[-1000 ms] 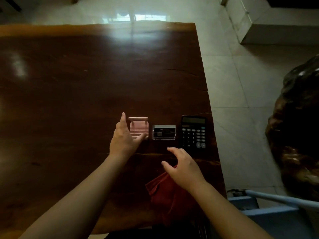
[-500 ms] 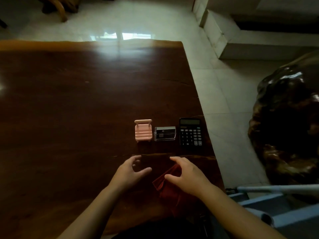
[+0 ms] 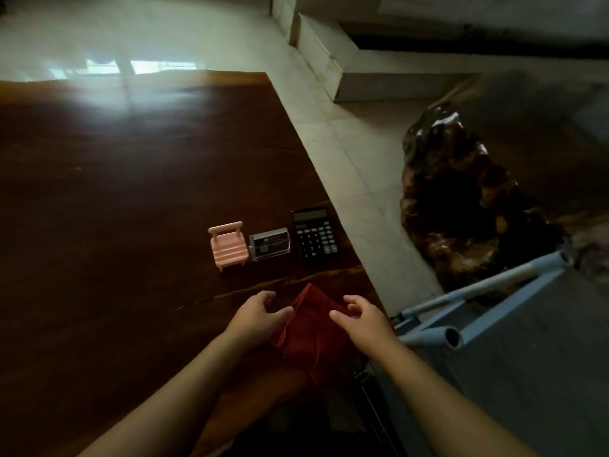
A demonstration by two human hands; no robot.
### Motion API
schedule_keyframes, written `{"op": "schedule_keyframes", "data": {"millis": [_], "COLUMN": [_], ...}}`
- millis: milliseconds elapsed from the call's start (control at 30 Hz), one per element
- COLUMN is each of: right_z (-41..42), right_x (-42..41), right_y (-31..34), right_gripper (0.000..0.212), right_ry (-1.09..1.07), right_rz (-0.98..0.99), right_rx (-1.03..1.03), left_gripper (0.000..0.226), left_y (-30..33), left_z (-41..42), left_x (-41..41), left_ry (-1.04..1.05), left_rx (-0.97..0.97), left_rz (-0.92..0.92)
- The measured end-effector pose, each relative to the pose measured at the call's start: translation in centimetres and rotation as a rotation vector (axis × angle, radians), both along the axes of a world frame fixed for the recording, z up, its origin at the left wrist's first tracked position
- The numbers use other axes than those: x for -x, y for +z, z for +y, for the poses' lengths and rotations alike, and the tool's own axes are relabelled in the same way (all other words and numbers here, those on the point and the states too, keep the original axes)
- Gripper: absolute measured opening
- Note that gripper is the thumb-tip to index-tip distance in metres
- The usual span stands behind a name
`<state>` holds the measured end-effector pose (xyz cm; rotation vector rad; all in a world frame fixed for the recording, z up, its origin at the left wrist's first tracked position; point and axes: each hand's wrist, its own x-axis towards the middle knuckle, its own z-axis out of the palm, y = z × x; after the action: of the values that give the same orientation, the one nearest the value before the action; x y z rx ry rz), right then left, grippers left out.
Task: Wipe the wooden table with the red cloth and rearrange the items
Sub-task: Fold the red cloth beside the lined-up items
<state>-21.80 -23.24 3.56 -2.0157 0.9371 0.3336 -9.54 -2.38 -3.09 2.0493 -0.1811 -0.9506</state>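
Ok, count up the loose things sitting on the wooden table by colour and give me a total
Pink: 1, the toy chair
Clear: 1, the small plastic box
Black: 1, the calculator
Red: 1, the cloth
Total: 4

One calculator (image 3: 315, 233) – one cloth (image 3: 309, 331) – two hands (image 3: 260, 313) (bare)

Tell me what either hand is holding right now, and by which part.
Neither clearly grips anything. The left hand and right hand hover open-fingered at opposite edges of the crumpled red cloth; actual contact cannot be told.
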Motion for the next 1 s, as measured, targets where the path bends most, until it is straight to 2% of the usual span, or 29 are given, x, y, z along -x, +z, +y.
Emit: {"op": "schedule_keyframes", "data": {"millis": [300, 633, 700, 833, 1000], "right_z": [-2.6, -5.0, -5.4, -5.8, -5.5], "right_x": [0.7, 1.0, 1.1, 1.4, 1.7], "right_y": [-4.9, -9.1, -9.7, -10.4, -10.5], "right_gripper": [0.062, 0.062, 0.057, 0.045, 0.021], "right_ry": [-0.134, -0.117, -0.097, -0.114, -0.137], "right_rz": [0.119, 0.226, 0.245, 0.220, 0.153], "right_rx": [-0.020, -0.050, -0.041, -0.058, -0.057], "left_gripper": [0.063, 0.064, 0.058, 0.033, 0.029], "left_y": [-2.0, -2.9, -3.0, -3.2, -2.9], "left_z": [-6.3, -9.8, -10.2, -10.8, -10.5], "left_x": [0.1, -0.5, -0.7, -1.0, -1.0], "left_ry": [-0.104, -0.041, -0.032, -0.055, -0.085], "left_rx": [-0.141, -0.324, -0.362, -0.410, -0.367], "left_rz": [0.024, 0.028, 0.051, 0.115, 0.136]}}
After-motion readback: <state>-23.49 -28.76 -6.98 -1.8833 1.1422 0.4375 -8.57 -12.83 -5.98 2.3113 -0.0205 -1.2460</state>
